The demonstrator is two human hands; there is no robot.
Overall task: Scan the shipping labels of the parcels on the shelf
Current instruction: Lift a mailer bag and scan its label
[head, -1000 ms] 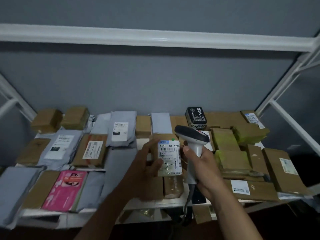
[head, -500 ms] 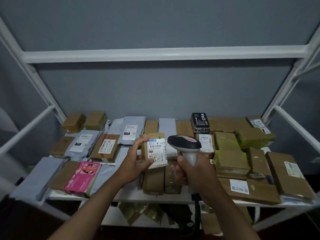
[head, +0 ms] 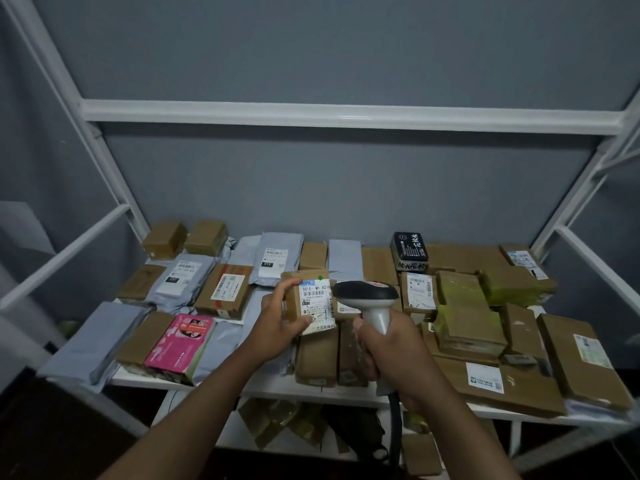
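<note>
At centre frame, above the white metal shelf (head: pixel 277 388), the left hand (head: pixel 277 322) pinches a small brown cardboard parcel (head: pixel 310 303), white label upright, just left of the grey handheld scanner (head: pixel 369 299) the right hand (head: pixel 391 348) grips.

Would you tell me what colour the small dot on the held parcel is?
Green, clearest in the head view.

Dim, flat light; wide-angle bending at edges, slightly soft corners.
</note>
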